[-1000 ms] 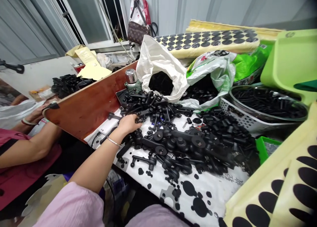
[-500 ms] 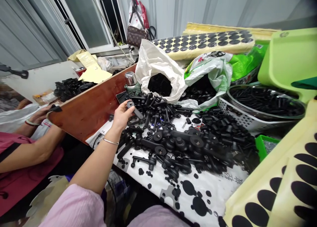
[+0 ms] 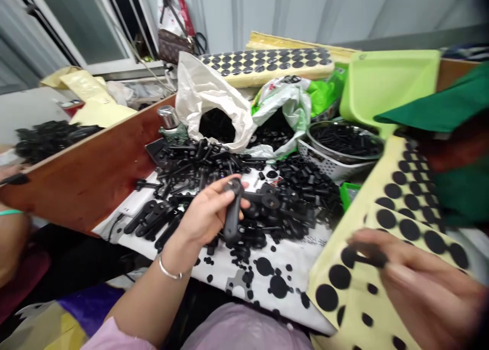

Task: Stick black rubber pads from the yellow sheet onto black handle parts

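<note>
Two bare hands are at work over this crowded table. At the far left, a co-worker's arm point(image 3: 9, 248) wears a teal band, and a heap of black parts point(image 3: 49, 140) lies behind an upright reddish-brown board point(image 3: 84, 179). On the near side of that board, several black levers point(image 3: 153, 217) rest on the white table cover point(image 3: 282, 256), and farther back a steel-capped flask point(image 3: 168, 116) stands beside an open white sack point(image 3: 214, 98) with black pieces inside.

In front of these, the left hand point(image 3: 204, 212), with a silver bangle at the wrist, grasps one black crank-like handle point(image 3: 232, 218): thumb across it near the rounded end, fingertips showing on the far side, the long arm pointing down toward the wearer. It is held just above the pile of black fittings point(image 3: 278, 207).

Farther right come a green-and-white plastic bag point(image 3: 300, 105), a white perforated basket point(image 3: 324, 165) carrying a bowl of black pins point(image 3: 346, 141), and a lime-green scoop point(image 3: 389, 85). Nearer, the right hand point(image 3: 424, 278) pinches a dark flat piece point(image 3: 369, 256) between thumb and fingers, too blurred to identify, above yellow sheets of black round stickers point(image 3: 339, 277). Beyond it is a person under a green cap point(image 3: 439, 103).
</note>
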